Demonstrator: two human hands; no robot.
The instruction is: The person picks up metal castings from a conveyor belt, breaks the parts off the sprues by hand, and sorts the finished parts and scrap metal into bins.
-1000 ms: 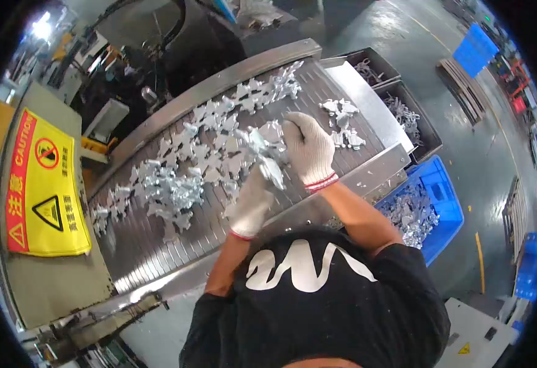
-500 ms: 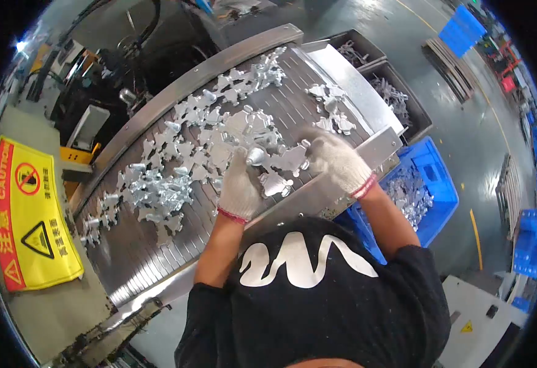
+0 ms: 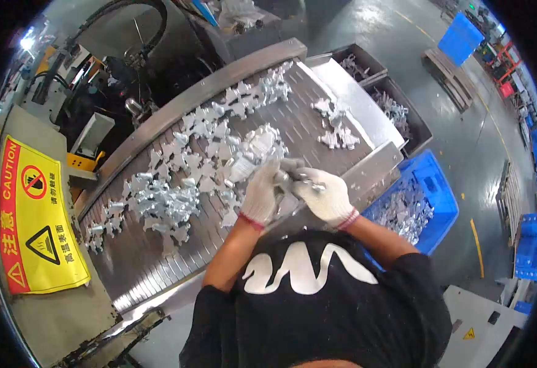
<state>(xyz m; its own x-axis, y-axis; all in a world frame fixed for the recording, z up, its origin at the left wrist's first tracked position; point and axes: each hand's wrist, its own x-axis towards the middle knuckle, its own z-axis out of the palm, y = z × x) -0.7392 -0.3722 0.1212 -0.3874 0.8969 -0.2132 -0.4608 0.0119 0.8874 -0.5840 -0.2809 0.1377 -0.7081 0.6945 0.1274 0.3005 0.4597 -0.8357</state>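
Both gloved hands have been brought together since the earlier frame, where they were held apart with a metal piece between them. At the centre of the frame, near the belt's lower edge, a shiny metal piece (image 3: 310, 183) is pinched in the fingers of the right hand (image 3: 328, 199). The fingers of the left hand (image 3: 259, 195) are curled close beside it, but whether anything is gripped there cannot be told.

Work seems only partly done. Many silvery parts (image 3: 164, 202) are left in a tangled heap and a loose spread on the slatted belt (image 3: 149, 260), from left of centre to upper centre; a smaller cluster (image 3: 339, 138) lies apart, right of centre. Scrap-like bits have been collected in the blue bin (image 3: 443, 202) at right, and slimmer pieces in the dark trays (image 3: 422, 140) above it.
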